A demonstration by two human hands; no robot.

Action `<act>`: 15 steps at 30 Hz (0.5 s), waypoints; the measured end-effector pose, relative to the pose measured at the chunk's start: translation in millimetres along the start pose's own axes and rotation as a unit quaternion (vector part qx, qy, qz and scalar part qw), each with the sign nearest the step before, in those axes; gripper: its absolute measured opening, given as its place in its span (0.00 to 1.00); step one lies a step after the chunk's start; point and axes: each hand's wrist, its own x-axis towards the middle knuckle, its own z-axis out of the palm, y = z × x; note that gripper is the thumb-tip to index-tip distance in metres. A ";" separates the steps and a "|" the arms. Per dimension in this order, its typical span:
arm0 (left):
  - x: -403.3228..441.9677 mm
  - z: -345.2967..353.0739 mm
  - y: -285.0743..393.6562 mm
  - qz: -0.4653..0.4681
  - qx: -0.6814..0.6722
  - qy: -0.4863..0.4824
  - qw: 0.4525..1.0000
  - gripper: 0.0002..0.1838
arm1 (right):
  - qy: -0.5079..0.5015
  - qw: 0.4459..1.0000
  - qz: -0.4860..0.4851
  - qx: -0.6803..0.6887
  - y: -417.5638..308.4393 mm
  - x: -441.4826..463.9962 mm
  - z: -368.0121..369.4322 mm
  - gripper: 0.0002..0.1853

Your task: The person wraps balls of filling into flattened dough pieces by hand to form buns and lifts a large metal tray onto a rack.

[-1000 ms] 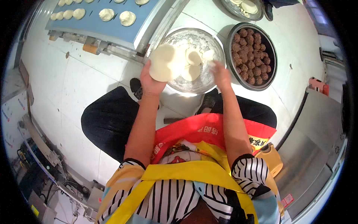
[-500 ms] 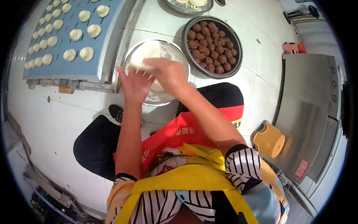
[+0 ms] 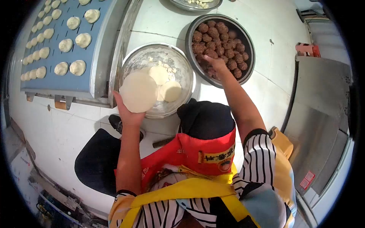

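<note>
A thin, flat round of dough [image 3: 138,93] rests across my left hand [image 3: 130,118], with the thumb at its left edge. Below it is a floured steel bowl [image 3: 176,57] with a few more dough rounds [image 3: 171,91] and small dough scraps. My right hand [image 3: 218,65] reaches into a dark round pan [image 3: 253,57] full of brown, lumpy filling balls [image 3: 229,46]. Its fingers are down among the balls at the near left side. Most of them are hidden, so whether they grip a ball does not show.
At the upper left, a blue-topped metal stand [image 3: 81,89] bears rows of pale dough buns [image 3: 77,67]. Another bowl [image 3: 195,5] with dough pieces sits at the top. A stainless steel cabinet [image 3: 319,102] and a yellow stool [image 3: 280,144] are on the right.
My hands have parted. The right hand has moved from the dough to the pan of filling balls; the dough round now lies flat on my left hand, lower than before.
</note>
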 end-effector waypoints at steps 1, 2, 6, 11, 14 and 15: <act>-0.3 -3.5 -0.8 0.008 0.006 0.030 1.000 0.37 | 0.020 1.000 0.019 -0.008 7.7 5.6 15.8 0.32; 1.5 -6.6 -0.3 0.010 0.011 0.045 0.999 0.37 | 0.020 0.999 0.037 -0.030 8.1 6.8 23.0 0.32; 3.6 -20.3 8.1 0.025 0.016 0.086 0.996 0.35 | -0.047 0.982 0.059 -0.172 -3.9 12.0 35.5 0.38; 11.0 -26.0 9.4 0.011 0.003 0.034 0.999 0.33 | 0.105 0.992 -0.038 -0.064 38.2 31.3 42.9 0.32; 18.9 -24.0 2.0 -0.021 -0.009 0.019 1.000 0.33 | -0.007 0.966 0.101 0.237 28.1 9.3 14.9 0.27; 23.7 -23.4 -1.8 -0.041 -0.021 0.019 0.999 0.34 | -0.030 0.968 0.085 0.235 19.8 -10.8 1.5 0.25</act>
